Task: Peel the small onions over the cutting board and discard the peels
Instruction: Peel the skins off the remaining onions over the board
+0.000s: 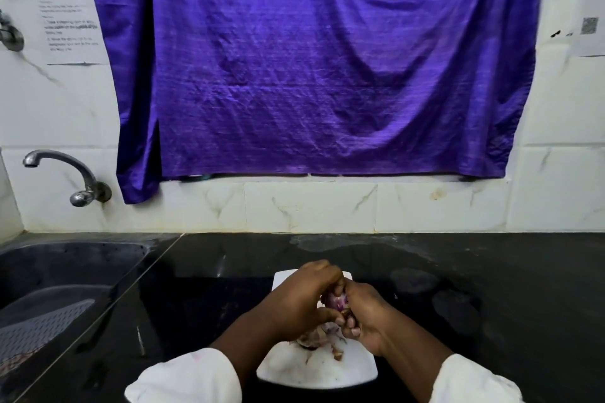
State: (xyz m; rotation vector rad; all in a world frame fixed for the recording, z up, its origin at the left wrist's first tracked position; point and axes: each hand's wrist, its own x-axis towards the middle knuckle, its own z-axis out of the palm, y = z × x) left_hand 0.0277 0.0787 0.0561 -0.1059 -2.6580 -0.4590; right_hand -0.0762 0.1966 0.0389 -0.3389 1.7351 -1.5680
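1. The small onion [337, 299] is held between both hands, above the white cutting board [314, 370].
2. The left hand [304, 298] curls its fingers over the onion's top and left side; the right hand [363, 316] pinches it from the right.
3. Loose peels [319, 335] lie on the board just beneath the hands; the board rests on the black tabletop [491, 271].
4. Fingers cover most of the onion, so only a purple patch shows. The hands and wrists hide much of the board.

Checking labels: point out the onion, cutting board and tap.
onion [337, 300], head view, exposed purple flesh.
cutting board [327, 373], head view, bare near edge.
tap [49, 154], head view, curved spout.
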